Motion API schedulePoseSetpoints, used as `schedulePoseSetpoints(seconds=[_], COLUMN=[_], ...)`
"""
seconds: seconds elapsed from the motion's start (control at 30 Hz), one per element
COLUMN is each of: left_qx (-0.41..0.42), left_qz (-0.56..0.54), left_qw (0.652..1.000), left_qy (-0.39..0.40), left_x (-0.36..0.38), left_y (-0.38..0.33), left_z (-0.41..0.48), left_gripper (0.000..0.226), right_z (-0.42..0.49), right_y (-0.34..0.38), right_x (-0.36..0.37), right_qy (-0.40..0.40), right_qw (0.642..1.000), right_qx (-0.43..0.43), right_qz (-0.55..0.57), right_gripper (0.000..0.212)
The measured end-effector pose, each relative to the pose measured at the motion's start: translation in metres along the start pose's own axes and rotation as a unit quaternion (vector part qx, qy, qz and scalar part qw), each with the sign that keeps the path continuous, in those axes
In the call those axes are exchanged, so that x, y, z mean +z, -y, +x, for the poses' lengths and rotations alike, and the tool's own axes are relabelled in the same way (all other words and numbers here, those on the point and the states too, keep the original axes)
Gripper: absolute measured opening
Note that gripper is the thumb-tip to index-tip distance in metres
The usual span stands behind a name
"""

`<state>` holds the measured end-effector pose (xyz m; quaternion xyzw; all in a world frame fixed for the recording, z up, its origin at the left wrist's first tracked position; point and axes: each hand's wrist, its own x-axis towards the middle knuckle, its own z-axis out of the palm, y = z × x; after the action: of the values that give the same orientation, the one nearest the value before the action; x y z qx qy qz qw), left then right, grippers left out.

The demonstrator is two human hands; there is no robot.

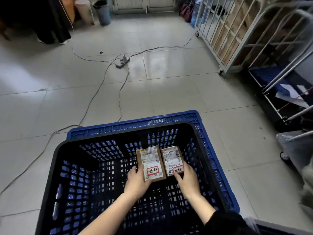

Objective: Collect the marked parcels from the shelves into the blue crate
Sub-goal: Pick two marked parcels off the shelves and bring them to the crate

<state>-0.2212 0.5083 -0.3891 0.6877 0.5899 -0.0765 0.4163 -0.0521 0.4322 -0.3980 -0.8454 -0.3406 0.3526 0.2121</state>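
A blue perforated crate (128, 133) stands on the tiled floor below me, its rim dark. Both my hands reach inside it. My left hand (137, 180) grips the near end of a brown parcel (150, 160) that carries a shipping label and a red-framed sticker. My right hand (186, 177) holds a second, similar brown parcel (171, 158) just to its right, fingers over its red-marked sticker. The two parcels lie side by side, close together, near the crate's far right corner. I cannot tell whether they rest on the crate bottom.
A power strip (122, 61) with cables trailing across the tiles lies ahead. Wheeled metal cage trolleys (225, 36) and a rack (277, 92) line the right side. Bins (103, 12) stand at the far wall; a person's dark legs (54, 31) are at the far left.
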Motion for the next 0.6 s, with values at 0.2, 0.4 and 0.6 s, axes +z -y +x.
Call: schedulePoseSetpoints(seconds=[0.2, 0.4, 0.6], left_qx=[0.095, 0.211, 0.335], left_qz=[0.089, 0.168, 0.216], left_qw=[0.991, 0.963, 0.917], left_qy=[-0.016, -0.023, -0.022], left_x=[-0.023, -0.04, -0.038], left_y=[-0.012, -0.029, -0.045], left_z=[-0.037, -0.092, -0.161], left_gripper=[0.066, 0.066, 0.061], right_z=[-0.047, -0.129, -0.232], right_y=[0.023, 0.035, 0.024], right_x=[-0.026, -0.053, -0.081], right_qy=[-0.043, -0.101, -0.171], right_qw=[0.997, 0.989, 0.976], right_qx=[-0.051, -0.051, -0.023], right_qz=[-0.046, -0.097, -0.13], right_gripper=[0.052, 0.066, 0.065])
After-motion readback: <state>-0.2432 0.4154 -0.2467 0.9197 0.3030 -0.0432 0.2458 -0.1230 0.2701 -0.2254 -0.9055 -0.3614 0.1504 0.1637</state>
